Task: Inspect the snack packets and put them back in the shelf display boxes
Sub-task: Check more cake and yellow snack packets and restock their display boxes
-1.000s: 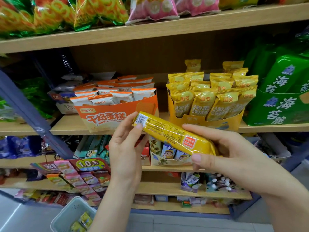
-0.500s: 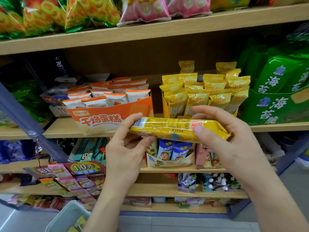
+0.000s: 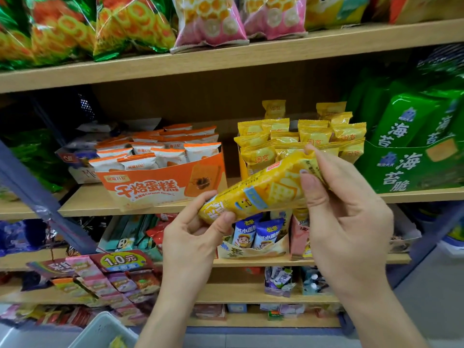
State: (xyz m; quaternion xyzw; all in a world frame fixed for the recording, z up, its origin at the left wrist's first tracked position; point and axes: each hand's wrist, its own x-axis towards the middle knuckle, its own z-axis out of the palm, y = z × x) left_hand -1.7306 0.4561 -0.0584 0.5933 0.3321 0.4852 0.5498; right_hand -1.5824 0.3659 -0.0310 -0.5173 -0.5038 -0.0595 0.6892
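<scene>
Both hands, left [image 3: 193,237] and right [image 3: 344,212], pinch a tilted yellow cracker packet [image 3: 263,190] before the yellow display box [image 3: 242,169], orange box [image 3: 163,184] left.

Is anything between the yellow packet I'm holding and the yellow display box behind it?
Nothing visible does: the left hand and right hand hold the yellow packet right in front of the yellow display box, whose rows look full.

The long yellow packet [image 3: 266,192] (crackers printed on its face) hangs in mid-air, tilted with its right end higher. The left hand [image 3: 193,237] and right hand [image 3: 346,222] pinch its ends, just before the yellow display box [image 3: 241,164] of upright packets [image 3: 313,136].
</scene>
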